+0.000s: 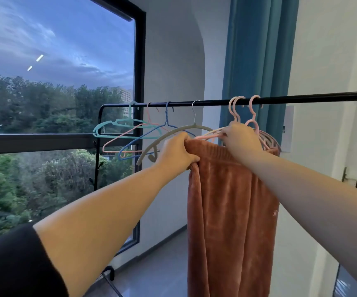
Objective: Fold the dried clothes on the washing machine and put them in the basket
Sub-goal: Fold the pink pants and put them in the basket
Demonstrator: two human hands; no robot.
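The fuzzy orange pants (233, 200) hang from pink plastic hangers (257, 127) on the round black rail (302, 99); the left hand (176, 152) curls tight round their ribbed top; the right hand (243, 140) pinches one hanger.

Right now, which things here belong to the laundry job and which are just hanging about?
Job: orange fleece garment, gripped by left hand; pink hangers held by right hand; black rail.
Idle: teal hanger, blue hanger, grey hanger, blue curtain, window.
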